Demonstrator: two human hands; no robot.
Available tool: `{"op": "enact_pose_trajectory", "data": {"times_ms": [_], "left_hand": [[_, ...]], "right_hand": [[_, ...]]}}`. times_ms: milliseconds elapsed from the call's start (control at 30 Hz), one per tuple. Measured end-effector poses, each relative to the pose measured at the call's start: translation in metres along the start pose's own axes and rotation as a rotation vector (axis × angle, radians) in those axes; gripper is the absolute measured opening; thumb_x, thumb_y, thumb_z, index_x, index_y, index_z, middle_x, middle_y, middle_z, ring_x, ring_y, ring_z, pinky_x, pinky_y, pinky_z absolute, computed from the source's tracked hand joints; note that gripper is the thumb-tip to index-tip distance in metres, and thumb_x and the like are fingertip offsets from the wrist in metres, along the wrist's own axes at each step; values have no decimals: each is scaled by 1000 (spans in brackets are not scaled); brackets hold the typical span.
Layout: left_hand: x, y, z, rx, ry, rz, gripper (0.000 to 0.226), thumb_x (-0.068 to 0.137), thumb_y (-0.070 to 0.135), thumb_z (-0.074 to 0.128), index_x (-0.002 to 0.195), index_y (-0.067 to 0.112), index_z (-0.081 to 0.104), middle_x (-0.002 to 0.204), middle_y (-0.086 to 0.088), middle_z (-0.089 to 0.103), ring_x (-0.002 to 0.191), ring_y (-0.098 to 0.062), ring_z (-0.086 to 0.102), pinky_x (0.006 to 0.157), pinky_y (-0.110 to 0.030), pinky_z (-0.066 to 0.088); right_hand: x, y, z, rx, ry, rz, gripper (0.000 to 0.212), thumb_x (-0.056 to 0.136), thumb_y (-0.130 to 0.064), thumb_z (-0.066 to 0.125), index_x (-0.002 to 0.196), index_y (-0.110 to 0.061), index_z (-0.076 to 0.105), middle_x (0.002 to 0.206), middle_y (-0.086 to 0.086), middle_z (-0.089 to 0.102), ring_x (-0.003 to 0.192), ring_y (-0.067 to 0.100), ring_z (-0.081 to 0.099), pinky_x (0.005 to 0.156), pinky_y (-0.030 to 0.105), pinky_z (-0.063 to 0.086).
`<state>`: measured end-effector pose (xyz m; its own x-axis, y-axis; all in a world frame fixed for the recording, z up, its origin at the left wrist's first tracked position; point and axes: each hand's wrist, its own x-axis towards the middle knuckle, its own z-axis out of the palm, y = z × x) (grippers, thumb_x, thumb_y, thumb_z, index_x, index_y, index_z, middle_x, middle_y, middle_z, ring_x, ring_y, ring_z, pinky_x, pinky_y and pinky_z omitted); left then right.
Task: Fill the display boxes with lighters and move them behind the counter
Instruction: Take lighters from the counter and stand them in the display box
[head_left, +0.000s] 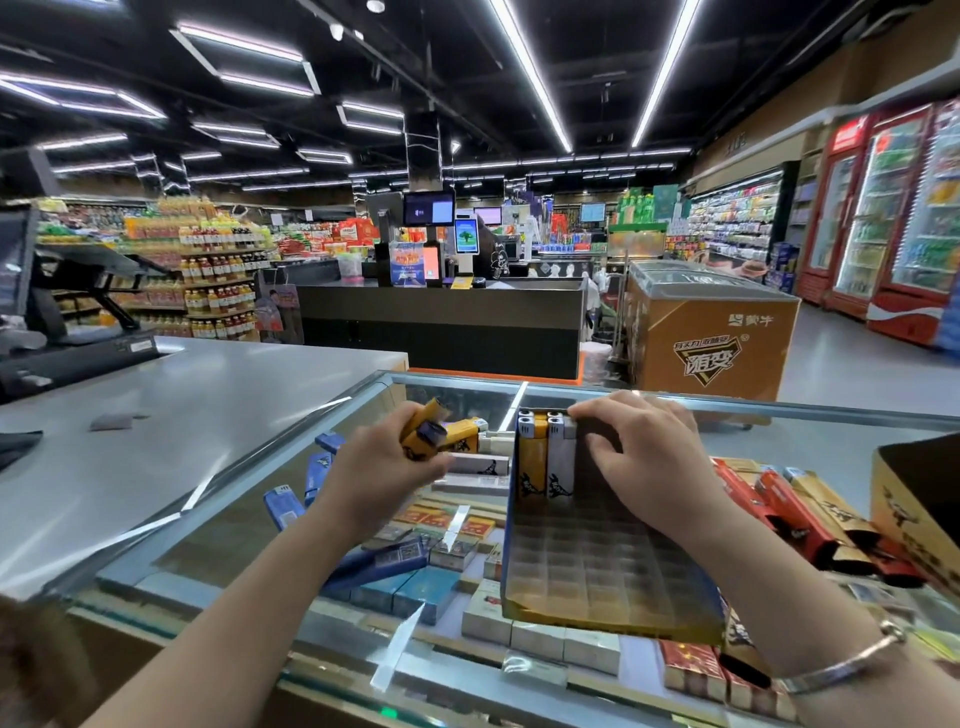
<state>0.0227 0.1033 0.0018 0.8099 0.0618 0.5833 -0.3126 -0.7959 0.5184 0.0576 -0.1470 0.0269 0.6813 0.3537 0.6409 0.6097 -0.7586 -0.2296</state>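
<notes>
My left hand (387, 467) gripped several lighters (431, 434); my right hand (647, 457) pinched the box (597, 561) rim on the worktop (208, 519). I judged lighters light, stiff, slippery; grip mid-body.

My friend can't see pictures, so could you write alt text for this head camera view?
On a glass shop counter, a person's left hand grips yellow lighters while the right hand steadies a display box holding a few upright lighters in its far left corner. More lighters lie loose on the glass.
</notes>
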Motion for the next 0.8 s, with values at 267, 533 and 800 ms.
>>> {"op": "enact_pose_trajectory", "data": {"times_ms": [267, 533, 800], "left_hand": [[33, 44, 10, -893, 65, -311, 14, 78, 20, 69, 89, 16, 61, 67, 1, 59, 56, -11, 58, 47, -21, 47], [50, 84, 36, -1388, 123, -442, 25, 85, 32, 58, 93, 9, 54, 69, -2, 57, 56, -12, 57, 49, -24, 49], [34, 84, 36, -1581, -16, -558, 33, 89, 38, 55, 98, 6, 51, 51, -3, 61, 46, -15, 62, 42, -24, 50]], "right_hand": [[-1, -1, 0, 10, 15, 2, 30, 92, -22, 51, 120, -29, 59, 118, -9, 61, 113, 12, 48, 99, 28, 19], [-3, -34, -13, 228, 125, -254, 57, 79, -13, 64, 133, -23, 47, 120, -1, 58, 109, 17, 55, 91, 34, 48], [-9, -49, -6, 107, 148, -475, 30, 74, -4, 72, 102, -11, 68, 113, 13, 62, 93, 27, 64, 68, 42, 58]]}}
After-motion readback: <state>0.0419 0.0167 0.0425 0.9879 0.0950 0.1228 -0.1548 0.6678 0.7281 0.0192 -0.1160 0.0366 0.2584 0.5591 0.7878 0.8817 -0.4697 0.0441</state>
